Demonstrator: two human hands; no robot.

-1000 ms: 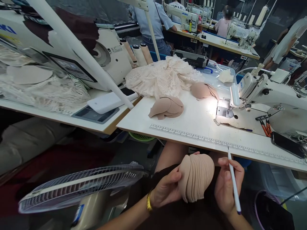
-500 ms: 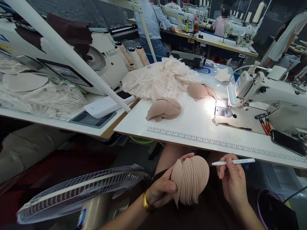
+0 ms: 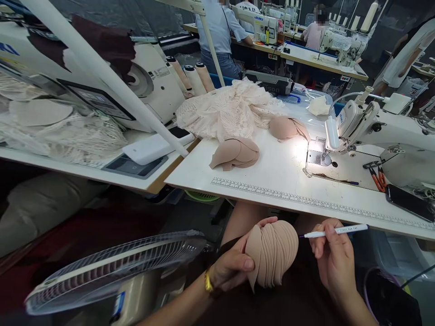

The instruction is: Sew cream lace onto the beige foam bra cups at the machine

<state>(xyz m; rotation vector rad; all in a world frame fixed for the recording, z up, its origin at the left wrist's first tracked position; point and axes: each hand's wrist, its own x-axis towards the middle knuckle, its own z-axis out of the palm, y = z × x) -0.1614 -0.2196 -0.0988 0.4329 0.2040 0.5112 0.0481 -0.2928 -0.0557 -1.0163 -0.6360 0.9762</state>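
Note:
A fanned stack of beige bra cups (image 3: 273, 253) is gripped in my left hand (image 3: 234, 265), thumb on the near cup and fingers behind. My right hand (image 3: 335, 258) pinches a white marker pen (image 3: 340, 231) between thumb and fingers. Its dark purple tip points left, close to the stack's right edge; whether it touches I cannot tell. Both hands are over my lap, in front of the sewing table (image 3: 272, 179). On that table lie another pile of bra cups (image 3: 236, 154) and a further pile (image 3: 287, 128) nearer the sewing machine (image 3: 367, 122).
Cream lace fabric (image 3: 231, 108) is heaped at the table's back. Orange-handled snips (image 3: 378, 179) and a black phone (image 3: 409, 202) lie at the right. A fan (image 3: 115, 267) stands at lower left, below a white slanted pole (image 3: 112, 86). People sit at machines behind.
My right hand and the pen have shifted slightly to the right, and the pen's tip shows more clearly. My left hand still holds the stack. The whole view has shifted a little.

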